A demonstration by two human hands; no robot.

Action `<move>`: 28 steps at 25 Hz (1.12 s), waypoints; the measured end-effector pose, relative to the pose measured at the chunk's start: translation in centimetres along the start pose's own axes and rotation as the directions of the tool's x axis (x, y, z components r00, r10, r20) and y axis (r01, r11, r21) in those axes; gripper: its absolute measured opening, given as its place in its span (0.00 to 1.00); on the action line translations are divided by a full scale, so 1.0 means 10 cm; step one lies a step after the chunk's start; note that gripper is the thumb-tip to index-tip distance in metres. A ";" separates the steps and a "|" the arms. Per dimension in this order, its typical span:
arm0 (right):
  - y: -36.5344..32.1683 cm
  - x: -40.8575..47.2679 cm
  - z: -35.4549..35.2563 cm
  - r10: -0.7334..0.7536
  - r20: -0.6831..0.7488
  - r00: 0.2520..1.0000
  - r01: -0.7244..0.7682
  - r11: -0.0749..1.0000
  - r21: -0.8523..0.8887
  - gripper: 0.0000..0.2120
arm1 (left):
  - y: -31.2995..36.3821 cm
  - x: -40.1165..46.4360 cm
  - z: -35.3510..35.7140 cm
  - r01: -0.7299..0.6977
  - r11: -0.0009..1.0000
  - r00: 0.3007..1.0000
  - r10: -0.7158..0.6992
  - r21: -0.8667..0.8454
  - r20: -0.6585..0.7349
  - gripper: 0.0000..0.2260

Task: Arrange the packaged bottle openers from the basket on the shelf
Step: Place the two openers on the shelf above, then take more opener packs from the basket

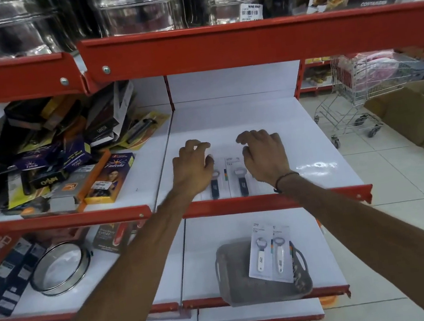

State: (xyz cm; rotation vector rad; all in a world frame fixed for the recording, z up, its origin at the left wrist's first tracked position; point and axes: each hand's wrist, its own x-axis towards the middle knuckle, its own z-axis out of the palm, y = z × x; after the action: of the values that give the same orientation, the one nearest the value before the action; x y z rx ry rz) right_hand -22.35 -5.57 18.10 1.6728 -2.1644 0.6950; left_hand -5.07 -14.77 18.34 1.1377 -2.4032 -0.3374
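Observation:
Two packaged bottle openers with dark handles lie flat side by side near the front of the white shelf: the left pack and the right pack. My left hand rests over the left pack's top, fingers spread. My right hand hovers over the right pack's top edge, fingers curled and apart. One shelf below, a grey basket holds two more packs with white-handled openers, leaning on its right side.
Jumbled boxed goods fill the shelf section to the left. Steel containers stand above. A round sieve lies lower left. A wire shopping trolley and cardboard boxes stand on the tiled floor at right.

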 end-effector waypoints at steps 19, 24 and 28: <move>0.74 -2.17 0.94 0.335 0.549 0.766 -0.274 0.942 -0.192 0.30 | -0.09 -1.43 1.99 -0.300 0.926 0.844 0.147 0.228 0.516 0.38; 0.99 -1.98 1.31 0.354 0.695 0.626 -0.329 0.928 -0.176 0.30 | 0.01 -1.10 2.37 -0.397 0.874 0.802 0.183 0.279 0.569 0.29; 1.06 -1.92 1.43 0.335 0.648 0.684 -0.338 0.933 -0.126 0.26 | -0.10 -0.94 2.69 -0.514 0.791 0.791 0.287 0.333 0.540 0.27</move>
State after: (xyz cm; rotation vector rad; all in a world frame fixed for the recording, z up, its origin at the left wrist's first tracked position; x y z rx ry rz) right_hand -26.86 4.13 -5.77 1.7076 -3.0238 0.1672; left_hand -12.59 -7.41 -8.16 0.7002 -3.2020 0.1568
